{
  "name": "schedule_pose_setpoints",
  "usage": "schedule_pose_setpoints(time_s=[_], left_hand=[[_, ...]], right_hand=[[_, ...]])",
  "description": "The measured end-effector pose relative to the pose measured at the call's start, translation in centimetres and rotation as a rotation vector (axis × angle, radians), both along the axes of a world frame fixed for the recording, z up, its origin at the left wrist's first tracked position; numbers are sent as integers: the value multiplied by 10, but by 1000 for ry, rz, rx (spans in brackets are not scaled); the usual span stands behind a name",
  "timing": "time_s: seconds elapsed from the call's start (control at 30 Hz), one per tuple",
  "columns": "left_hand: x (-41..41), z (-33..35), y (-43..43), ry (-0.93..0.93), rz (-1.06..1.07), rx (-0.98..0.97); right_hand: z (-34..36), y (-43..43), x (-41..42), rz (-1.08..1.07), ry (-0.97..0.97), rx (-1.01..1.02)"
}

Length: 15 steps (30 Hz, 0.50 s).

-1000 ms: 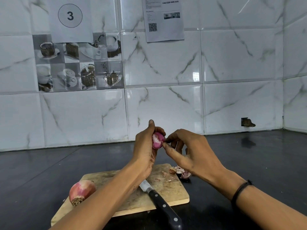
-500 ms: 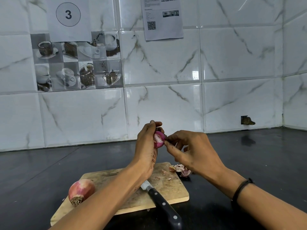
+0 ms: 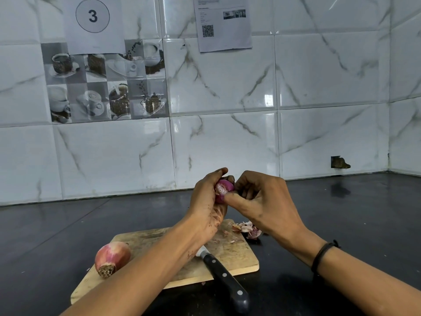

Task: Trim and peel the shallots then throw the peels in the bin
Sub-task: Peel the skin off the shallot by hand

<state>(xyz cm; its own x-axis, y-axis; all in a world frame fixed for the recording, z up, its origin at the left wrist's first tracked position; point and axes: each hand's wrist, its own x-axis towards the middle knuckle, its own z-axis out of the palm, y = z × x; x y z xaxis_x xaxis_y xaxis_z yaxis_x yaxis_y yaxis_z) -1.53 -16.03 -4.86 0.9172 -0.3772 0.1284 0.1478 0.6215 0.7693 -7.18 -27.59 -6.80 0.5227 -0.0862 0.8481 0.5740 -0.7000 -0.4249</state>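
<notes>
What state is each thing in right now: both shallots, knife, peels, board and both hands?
Held shallot: trimmed end showing, purple, gripped in both hands above the board.
Second shallot: unpeeled, root still on, lying on the board's left end.
Knife: put down, handle overhanging the board's near edge.
Peels: piled at the board's far right corner, not binned.
Cutting board: flat on the counter.
Left hand: closed on the held shallot.
Right hand: fingers pinching it.

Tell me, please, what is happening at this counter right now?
A person is peeling a small shallot above the wooden cutting board: the left hand grips it while the right hand picks at its skin. Loose peels lie at the board's far right corner, a black-handled knife rests on the board, and another unpeeled shallot waits.
</notes>
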Motion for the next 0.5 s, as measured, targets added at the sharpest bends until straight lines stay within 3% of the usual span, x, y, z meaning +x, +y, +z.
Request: schedule_pose_setpoints(time_s=[0.2,0.4,0.5], left_hand=[[3,1,4,64,-79,-58],[4,6,7,59,-99,-103],[8,6,10,57,-93,-130]], right_hand=[[1,-1,-2,67,-16,-9],[0,-5,-3,47,-115,-249],[1,-5,-1,50,-129,-187]])
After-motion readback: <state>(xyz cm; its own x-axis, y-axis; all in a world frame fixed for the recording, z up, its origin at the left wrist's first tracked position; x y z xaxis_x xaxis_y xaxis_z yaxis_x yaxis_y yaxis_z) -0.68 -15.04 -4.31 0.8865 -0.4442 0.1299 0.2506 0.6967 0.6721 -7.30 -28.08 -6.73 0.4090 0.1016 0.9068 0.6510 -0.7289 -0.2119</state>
